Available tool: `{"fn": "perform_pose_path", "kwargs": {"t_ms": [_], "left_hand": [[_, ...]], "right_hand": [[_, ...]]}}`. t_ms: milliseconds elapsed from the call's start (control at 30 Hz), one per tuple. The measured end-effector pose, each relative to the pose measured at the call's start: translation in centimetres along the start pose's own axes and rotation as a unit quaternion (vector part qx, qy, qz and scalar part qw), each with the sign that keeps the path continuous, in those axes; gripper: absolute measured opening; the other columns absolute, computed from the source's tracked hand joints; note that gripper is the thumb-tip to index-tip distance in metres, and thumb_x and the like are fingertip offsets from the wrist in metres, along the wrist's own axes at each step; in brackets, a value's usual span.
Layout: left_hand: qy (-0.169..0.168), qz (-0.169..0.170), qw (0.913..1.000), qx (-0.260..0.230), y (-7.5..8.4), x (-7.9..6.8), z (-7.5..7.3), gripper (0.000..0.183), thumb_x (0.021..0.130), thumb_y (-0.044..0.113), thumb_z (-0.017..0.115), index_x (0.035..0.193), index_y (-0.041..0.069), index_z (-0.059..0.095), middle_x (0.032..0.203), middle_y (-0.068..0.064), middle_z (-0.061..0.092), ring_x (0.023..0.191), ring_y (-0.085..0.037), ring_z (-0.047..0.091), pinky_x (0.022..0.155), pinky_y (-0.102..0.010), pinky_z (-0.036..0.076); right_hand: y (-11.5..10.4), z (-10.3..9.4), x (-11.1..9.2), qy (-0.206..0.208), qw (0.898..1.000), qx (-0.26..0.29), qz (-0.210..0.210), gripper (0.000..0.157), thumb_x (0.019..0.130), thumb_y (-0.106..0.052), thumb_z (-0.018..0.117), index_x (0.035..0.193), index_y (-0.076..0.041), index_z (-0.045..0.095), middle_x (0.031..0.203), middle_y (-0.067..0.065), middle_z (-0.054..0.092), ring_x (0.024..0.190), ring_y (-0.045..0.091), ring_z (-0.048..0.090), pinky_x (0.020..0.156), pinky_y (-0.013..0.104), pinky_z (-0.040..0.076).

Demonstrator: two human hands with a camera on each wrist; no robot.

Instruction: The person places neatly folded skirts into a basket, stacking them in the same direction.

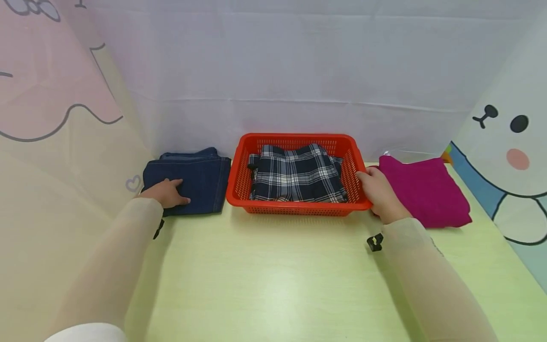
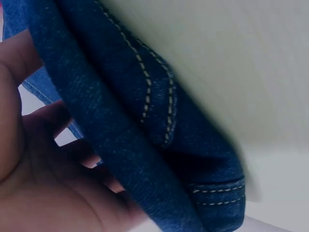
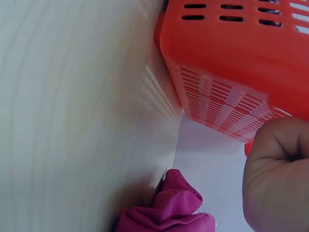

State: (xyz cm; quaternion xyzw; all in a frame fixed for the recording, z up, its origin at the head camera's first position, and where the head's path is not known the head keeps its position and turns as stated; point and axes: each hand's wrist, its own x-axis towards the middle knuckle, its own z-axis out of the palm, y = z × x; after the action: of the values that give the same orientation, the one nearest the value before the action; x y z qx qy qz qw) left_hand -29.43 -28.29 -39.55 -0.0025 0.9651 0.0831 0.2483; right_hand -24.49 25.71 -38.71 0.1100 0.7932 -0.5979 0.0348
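Note:
My left hand (image 1: 166, 194) rests on a folded dark blue denim garment (image 1: 205, 183) at the left. In the left wrist view its fingers meet the far side of a denim fold (image 2: 116, 130), which hides the fingertips. A red plastic basket (image 1: 295, 206) stands in the middle, against the back wall. My right hand (image 1: 381, 197) grips the basket's right rim, thumb on top; the right wrist view shows this hand (image 3: 280, 174) by the rim. Inside the basket lies a folded black-and-white plaid cloth (image 1: 295, 173).
A folded magenta cloth (image 1: 427, 194) lies right of the basket, close to my right hand. The light wooden table (image 1: 273, 275) reaches toward me. White fabric (image 1: 290, 66) hangs behind, and printed cartoon sheets (image 1: 513, 156) flank both sides.

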Motion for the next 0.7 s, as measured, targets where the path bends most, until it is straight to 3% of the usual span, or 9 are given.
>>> {"fn": "perform_pose_path", "kwargs": {"t_ms": [700], "left_hand": [[-0.022, -0.005, 0.9997, -0.006, -0.36, -0.12, -0.15, 0.098, 0.083, 0.059, 0.059, 0.15, 0.008, 0.01, 0.147, -0.034, -0.003, 0.128, -0.057, 0.009, 0.095, -0.069, 0.024]], "right_hand": [[0.0, -0.09, 0.06, 0.002, 1.0, -0.006, 0.007, 0.047, 0.099, -0.036, 0.042, 0.132, -0.003, 0.036, 0.127, 0.023, 0.043, 0.109, 0.039, 0.05, 0.079, 0.048, 0.051]]}}
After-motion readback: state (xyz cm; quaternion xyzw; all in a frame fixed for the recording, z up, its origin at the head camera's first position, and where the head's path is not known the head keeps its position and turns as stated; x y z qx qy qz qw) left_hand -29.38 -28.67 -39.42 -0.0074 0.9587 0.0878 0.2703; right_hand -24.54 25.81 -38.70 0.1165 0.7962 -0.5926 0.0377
